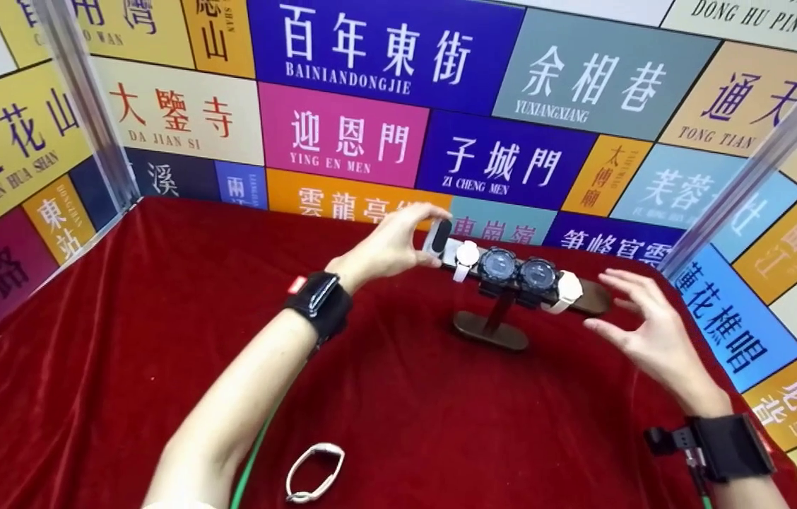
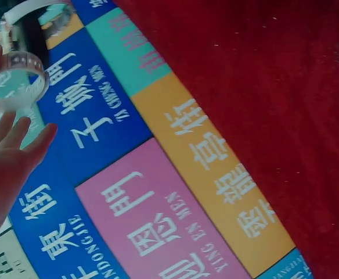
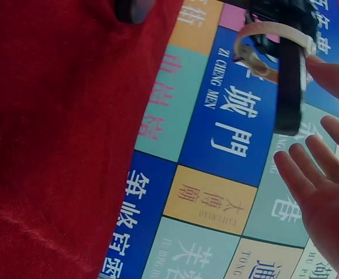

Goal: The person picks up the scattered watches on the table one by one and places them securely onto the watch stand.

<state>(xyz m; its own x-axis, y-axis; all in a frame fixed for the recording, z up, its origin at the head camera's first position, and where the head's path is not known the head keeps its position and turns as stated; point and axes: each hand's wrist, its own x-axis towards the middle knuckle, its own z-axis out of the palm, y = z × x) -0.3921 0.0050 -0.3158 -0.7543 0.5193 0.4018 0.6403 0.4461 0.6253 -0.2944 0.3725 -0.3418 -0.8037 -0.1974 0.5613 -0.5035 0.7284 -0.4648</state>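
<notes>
My left hand (image 1: 388,244) pinches a pale-banded watch with a dark oblong face (image 1: 443,235) at the left end of a dark wooden watch stand (image 1: 593,300). In the left wrist view, the pale band (image 2: 20,96) forms a loop between thumb and fingers. Along the bar sit a white watch (image 1: 468,253), two black round-faced watches (image 1: 499,266) and a cream watch (image 1: 569,288). At the bar's bare right end, my right hand (image 1: 653,332) is held apart from it, fingers spread. The right wrist view shows nothing in that hand (image 3: 326,203).
Another cream-banded watch (image 1: 315,472) lies on the red cloth (image 1: 179,339) at the front, near my left forearm. The stand's oval base (image 1: 490,332) rests on the cloth. Panels printed with signs (image 1: 342,134) rise behind and at both sides.
</notes>
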